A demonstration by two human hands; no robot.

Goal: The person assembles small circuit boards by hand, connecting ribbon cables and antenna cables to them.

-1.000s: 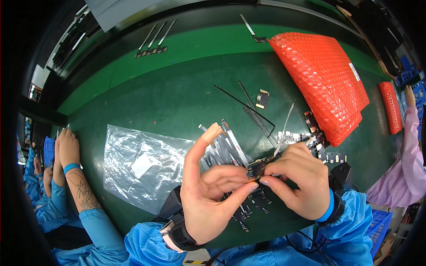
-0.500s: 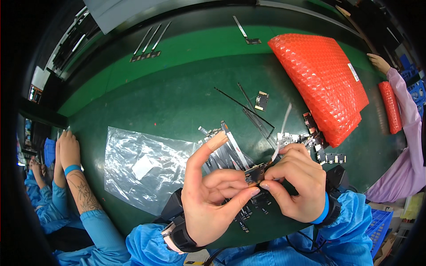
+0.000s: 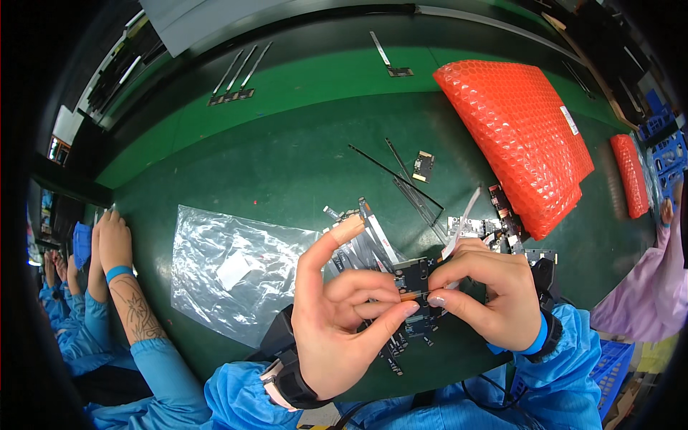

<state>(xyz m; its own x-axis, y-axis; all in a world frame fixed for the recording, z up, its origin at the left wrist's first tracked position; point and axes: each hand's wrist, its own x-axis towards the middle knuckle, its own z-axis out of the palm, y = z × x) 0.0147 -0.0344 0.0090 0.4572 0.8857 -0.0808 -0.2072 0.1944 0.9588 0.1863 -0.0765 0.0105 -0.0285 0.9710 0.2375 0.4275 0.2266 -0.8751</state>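
Observation:
A small dark circuit board is held up between my two hands, above the near part of the table. My left hand pinches its left side with thumb and fingers, while the index finger with a tan wrap on its tip points up and away. At the board's right edge my right hand grips it between thumb and index finger. A pale flat cable sticks up beside the right fingers; its lower end is hidden. Under and behind my hands lies a pile of flat ribbon cables with small boards.
A clear plastic bag lies left of the pile. Beyond my right hand are a big red bubble-wrap package, white boards and dark strips. Boards with cables lie at the back. Co-workers' arms are at both sides.
The board in my hands has turned so that more of its face shows, and my right hand has shifted slightly right. A co-worker's pink-sleeved arm at the right has drawn back.

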